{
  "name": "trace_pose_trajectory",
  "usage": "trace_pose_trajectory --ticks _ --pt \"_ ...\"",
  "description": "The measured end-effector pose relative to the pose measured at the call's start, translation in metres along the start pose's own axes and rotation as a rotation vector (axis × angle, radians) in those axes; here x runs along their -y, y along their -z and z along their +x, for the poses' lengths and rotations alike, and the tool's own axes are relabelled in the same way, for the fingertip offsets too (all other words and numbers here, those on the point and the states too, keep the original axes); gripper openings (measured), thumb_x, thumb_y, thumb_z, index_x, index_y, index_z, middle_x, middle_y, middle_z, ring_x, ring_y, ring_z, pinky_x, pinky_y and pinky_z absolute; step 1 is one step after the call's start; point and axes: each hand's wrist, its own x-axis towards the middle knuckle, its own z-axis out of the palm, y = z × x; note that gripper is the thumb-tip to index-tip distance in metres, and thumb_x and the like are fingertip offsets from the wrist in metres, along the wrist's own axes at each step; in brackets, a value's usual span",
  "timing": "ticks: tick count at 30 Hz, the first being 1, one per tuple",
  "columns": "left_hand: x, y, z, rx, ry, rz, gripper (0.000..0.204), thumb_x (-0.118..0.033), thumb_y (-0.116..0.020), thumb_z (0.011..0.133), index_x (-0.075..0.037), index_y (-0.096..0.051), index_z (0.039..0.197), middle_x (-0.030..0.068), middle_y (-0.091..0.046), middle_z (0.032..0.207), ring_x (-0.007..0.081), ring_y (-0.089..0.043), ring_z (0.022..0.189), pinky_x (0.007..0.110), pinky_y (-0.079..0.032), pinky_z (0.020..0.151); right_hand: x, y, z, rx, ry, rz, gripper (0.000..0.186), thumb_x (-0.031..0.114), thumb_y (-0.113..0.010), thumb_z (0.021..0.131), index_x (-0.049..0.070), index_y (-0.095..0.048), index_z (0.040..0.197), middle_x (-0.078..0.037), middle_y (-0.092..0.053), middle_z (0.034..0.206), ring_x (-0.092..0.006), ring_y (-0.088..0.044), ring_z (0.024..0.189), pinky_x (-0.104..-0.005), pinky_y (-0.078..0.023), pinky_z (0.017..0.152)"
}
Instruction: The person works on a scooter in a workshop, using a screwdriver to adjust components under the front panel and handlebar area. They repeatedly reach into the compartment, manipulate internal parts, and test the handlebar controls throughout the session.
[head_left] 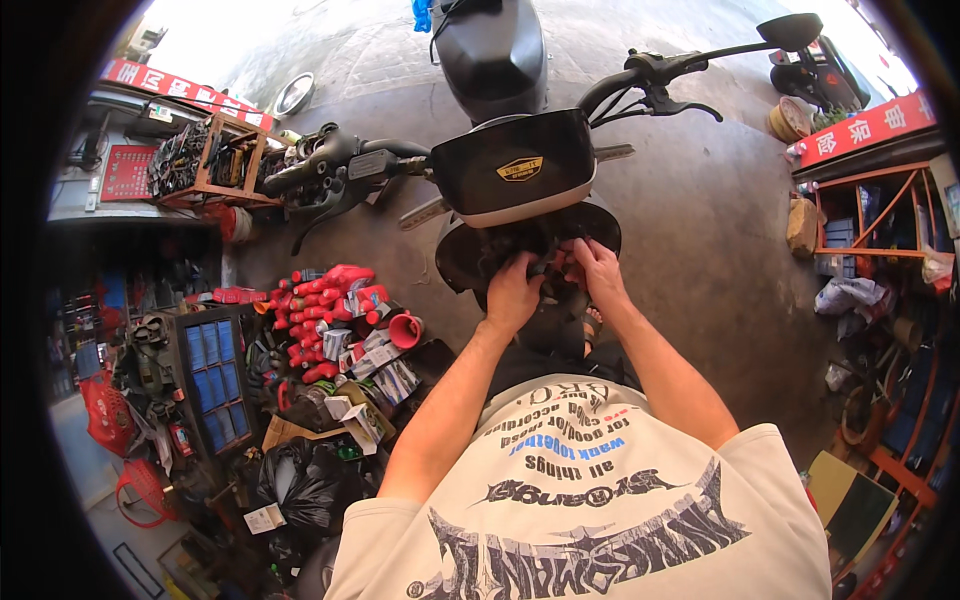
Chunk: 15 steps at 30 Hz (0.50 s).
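Directly in front of me stands a scooter, its black headlight housing [510, 170] facing me below the handlebars. Under that housing, a dark front panel [462, 262] is open around a shadowed cavity. Both hands reach into it, close together. My left hand [514, 292] has its fingers curled and pinching at dark parts, too shaded to name. Close beside it, my right hand [601, 274] pinches around a small reddish piece [572, 262], whose kind I cannot make out. The fingertips of both are partly hidden in the cavity.
A brake lever [310, 228] juts out at the left, and a mirror [790, 32] rises far right. Left of me lie a heap of red bottles [340, 305], boxes and a black plastic bag [300, 485]. Red metal shelving [870, 250] lines the right side.
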Motion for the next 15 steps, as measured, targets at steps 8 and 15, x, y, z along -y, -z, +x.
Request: trace_pose_trajectory --ticks 8,15 --pt "0.004 -0.008 -0.010 -0.056 0.112 -0.075 0.028 -0.003 -0.064 0.078 -0.006 -0.061 0.106 0.0155 -0.069 0.092 0.0345 -0.067 0.083 0.040 -0.053 0.072 0.020 0.010 -0.012 0.097 0.550 -0.800 0.010 0.003 -0.058 0.084 0.002 -0.061 0.094 -0.012 -0.060 0.091 -0.0271 -0.062 0.081 -0.0357 -0.049 0.068" --pt "0.030 -0.027 -0.019 -0.070 0.203 -0.375 0.030 -0.005 -0.066 0.077 -0.008 -0.063 0.106 0.0143 -0.068 0.091 0.0320 -0.067 0.082 0.039 -0.053 0.071 0.028 -0.027 0.006 0.414 0.699 -1.324 0.017 0.005 -0.061 0.077 0.006 -0.065 0.093 -0.012 -0.061 0.097 -0.0331 -0.065 0.085 -0.0423 -0.053 0.071"
